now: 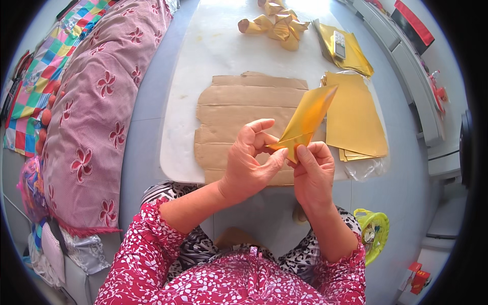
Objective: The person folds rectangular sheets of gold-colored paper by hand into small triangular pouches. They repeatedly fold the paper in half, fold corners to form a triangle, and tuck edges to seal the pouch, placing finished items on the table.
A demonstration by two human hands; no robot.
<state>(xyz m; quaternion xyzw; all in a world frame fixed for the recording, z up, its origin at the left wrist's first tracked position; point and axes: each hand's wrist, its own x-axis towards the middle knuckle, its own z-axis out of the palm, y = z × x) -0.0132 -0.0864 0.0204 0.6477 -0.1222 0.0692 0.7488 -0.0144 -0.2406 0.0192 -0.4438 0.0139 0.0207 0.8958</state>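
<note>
A sheet of shiny gold foil paper (307,112), folded into a long pointed shape, is held up above a flattened piece of brown cardboard (244,114). My right hand (315,171) pinches its lower end between thumb and fingers. At the lower left corner of the fold, the thumb and fingers of my left hand (253,160) grip the paper, the index finger raised and curled. To the right of my hands lies a stack of flat gold paper sheets (354,114), partly over clear plastic wrapping (364,169).
Several folded gold paper pieces (280,28) lie heaped at the white table's (183,126) far side. A remote control (339,45) rests on another gold stack (356,49). A yellow-green basket (383,236) stands on the floor at right; a sofa with a pink flowered cover (99,126) is at left.
</note>
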